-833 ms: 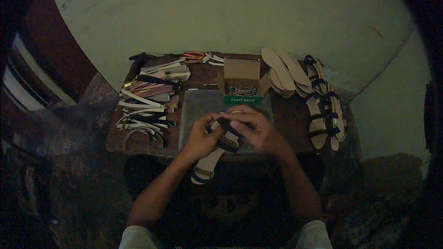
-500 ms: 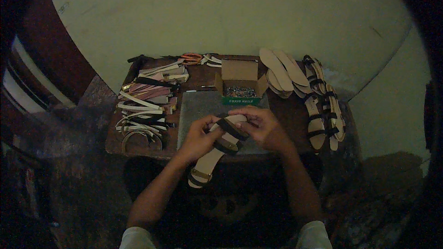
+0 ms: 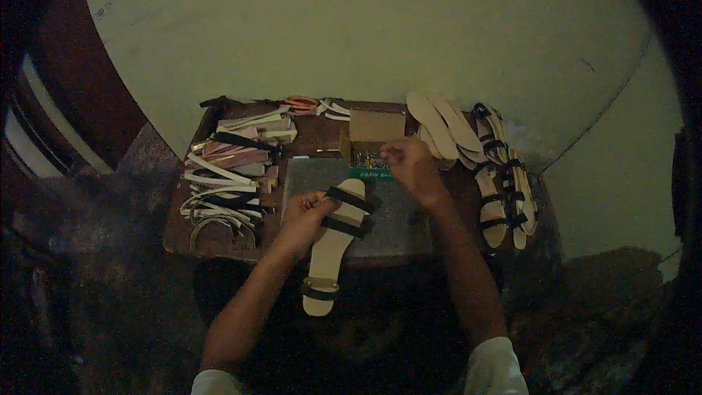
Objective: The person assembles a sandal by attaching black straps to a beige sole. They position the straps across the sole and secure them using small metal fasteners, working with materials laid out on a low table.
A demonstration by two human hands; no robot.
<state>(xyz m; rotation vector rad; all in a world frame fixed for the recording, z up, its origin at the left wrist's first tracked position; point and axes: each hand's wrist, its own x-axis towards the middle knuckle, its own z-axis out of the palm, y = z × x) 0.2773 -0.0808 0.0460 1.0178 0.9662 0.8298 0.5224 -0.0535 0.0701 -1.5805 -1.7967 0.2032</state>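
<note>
The left hand (image 3: 303,216) grips a tan flat sandal sole with black cross straps (image 3: 333,245) at its toe end, fingers curled around the edge; the heel extends toward the person, past the grey work mat (image 3: 398,216). The right hand (image 3: 409,163) rests at the open cardboard box of small nails (image 3: 371,139), fingertips pinched together; what they pinch cannot be told.

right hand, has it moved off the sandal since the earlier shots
Yes. The right hand has left the sandal and gone up and away from the person to the small cardboard box at the table's far side; the left hand alone holds the sandal.
</note>
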